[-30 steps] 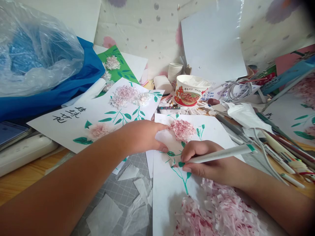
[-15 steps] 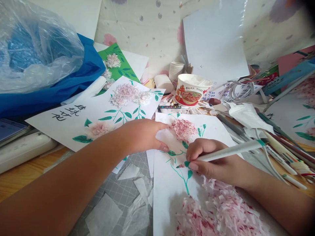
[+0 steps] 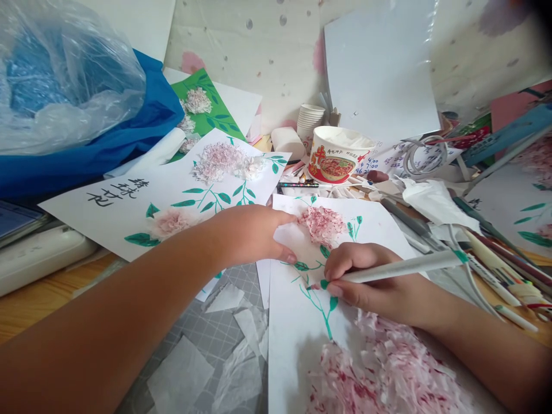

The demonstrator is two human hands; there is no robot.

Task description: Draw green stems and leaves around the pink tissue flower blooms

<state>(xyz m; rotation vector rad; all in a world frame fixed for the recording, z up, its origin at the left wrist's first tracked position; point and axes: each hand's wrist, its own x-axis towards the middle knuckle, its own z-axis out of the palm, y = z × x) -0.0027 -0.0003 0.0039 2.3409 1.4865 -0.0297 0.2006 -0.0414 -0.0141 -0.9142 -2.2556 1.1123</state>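
Observation:
A white marker pen (image 3: 399,268) with a green end and green collar is gripped in my right hand (image 3: 375,282). Its tip touches the white paper sheet (image 3: 288,339) beside the green drawn stems (image 3: 321,310). My left hand (image 3: 263,233) rests at the sheet's left edge, thumb and forefinger spread apart on the paper, holding nothing. Pink crumpled-tissue flowers are fixed on the sheet: a small one (image 3: 321,224) above the hands, larger ones (image 3: 401,368) below my right hand. Green leaves (image 3: 301,266) are drawn between them.
Another flower picture (image 3: 116,218) with black brush writing lies left. Tissue scraps (image 3: 181,374) lie on the grey cutting mat (image 3: 207,328). A noodle-style paper bowl (image 3: 338,158) and stacked paper cups (image 3: 309,123) stand behind. Pens crowd the right, around a white cable (image 3: 425,158). A plastic-wrapped blue bag (image 3: 69,86) stands left.
My right hand has shifted slightly left with the marker pen, its tip moving a little along the sheet. My left hand stays in place. The view has tilted slightly.

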